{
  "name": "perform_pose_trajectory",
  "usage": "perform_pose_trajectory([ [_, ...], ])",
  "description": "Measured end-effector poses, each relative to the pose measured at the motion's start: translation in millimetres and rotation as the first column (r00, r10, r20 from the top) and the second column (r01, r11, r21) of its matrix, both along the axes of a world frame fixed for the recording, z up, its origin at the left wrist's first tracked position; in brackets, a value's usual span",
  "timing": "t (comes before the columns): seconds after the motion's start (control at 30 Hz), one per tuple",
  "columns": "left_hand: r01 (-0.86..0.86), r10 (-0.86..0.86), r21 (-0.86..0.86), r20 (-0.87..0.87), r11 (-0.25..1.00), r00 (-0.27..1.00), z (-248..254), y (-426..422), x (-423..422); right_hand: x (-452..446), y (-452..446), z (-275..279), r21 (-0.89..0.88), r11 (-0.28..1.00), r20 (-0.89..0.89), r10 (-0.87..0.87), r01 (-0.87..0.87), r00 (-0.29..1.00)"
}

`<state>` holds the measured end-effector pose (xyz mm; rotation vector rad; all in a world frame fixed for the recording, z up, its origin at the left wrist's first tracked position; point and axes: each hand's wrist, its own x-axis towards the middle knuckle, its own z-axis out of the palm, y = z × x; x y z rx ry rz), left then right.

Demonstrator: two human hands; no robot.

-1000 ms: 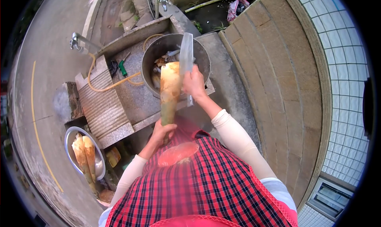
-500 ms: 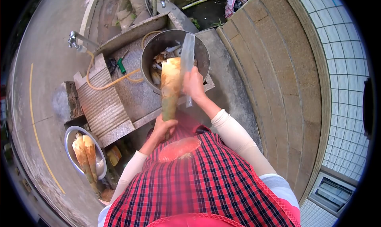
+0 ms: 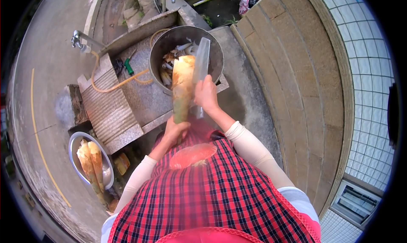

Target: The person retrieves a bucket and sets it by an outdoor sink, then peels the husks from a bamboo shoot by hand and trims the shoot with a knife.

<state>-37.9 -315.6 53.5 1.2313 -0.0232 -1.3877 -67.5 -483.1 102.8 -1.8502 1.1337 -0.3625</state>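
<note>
A thick bamboo shoot (image 3: 183, 84), pale orange at the top and greenish at the bottom, stands nearly upright in front of me. My left hand (image 3: 177, 130) is closed round its lower end. In my right hand (image 3: 206, 93) is a long, wide-bladed knife (image 3: 203, 58), its blade up and close against the shoot's right side. Whether blade and shoot touch, I cannot tell. Behind both, a round metal pot (image 3: 157, 60) holds peelings and pale pieces.
The pot stands in a stone sink (image 3: 142, 99) with a ribbed washboard slab (image 3: 111, 115), a yellow hose (image 3: 111, 89) and a green nozzle (image 3: 128, 66). A tap (image 3: 77, 39) is at the left. Two more shoots (image 3: 91, 160) lie in a metal basin (image 3: 73, 151) at the lower left.
The shoot and my left hand have moved slightly up in the view. The pot and sink have shifted a little up and left in the view. Both hands keep their hold.
</note>
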Motion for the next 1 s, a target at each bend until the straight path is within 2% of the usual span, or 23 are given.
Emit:
perform_pose_trajectory([
  [0.23, -0.006, 0.006, 0.000, 0.020, 1.000, 1.000, -1, 0, -2, -6, 9, -5, 0.016, 0.999, -0.011, -0.035, 0.035, 0.999],
  [0.33, -0.003, 0.003, -0.004, 0.015, 1.000, 1.000, 0, -2, -1, -6, 10, -23, -0.085, 0.996, -0.021, -0.035, 0.034, 0.999],
  [0.43, -0.022, 0.019, -0.037, -0.064, 0.999, 0.998, 9, -3, 0, -13, 26, -19, 0.041, 0.998, -0.002, -0.048, 0.048, 0.999],
  [0.53, 0.006, -0.008, -0.083, -0.032, 0.997, 0.999, 8, -2, 0, -19, 31, -29, 0.008, 0.999, -0.010, -0.046, 0.046, 0.999],
  [0.63, -0.075, 0.047, -0.160, -0.174, 0.984, 0.984, 1, 0, -1, -24, 36, -30, 0.008, 0.999, -0.018, -0.036, 0.037, 0.999],
  [0.73, 0.034, -0.044, -0.139, -0.068, 0.990, 0.997, -3, 5, 0, -31, 48, -29, -0.004, 0.999, -0.017, -0.045, 0.045, 0.999],
  [0.83, 0.018, -0.037, -0.139, -0.140, 0.990, 0.990, -9, 5, 1, -35, 51, -21, 0.029, 0.998, 0.000, -0.055, 0.055, 0.998],
  [1.0, 0.024, -0.037, -0.133, -0.094, 0.991, 0.995, 1, 2, 1, -30, 49, -6, 0.131, 0.988, 0.041, -0.082, 0.076, 0.996],
])
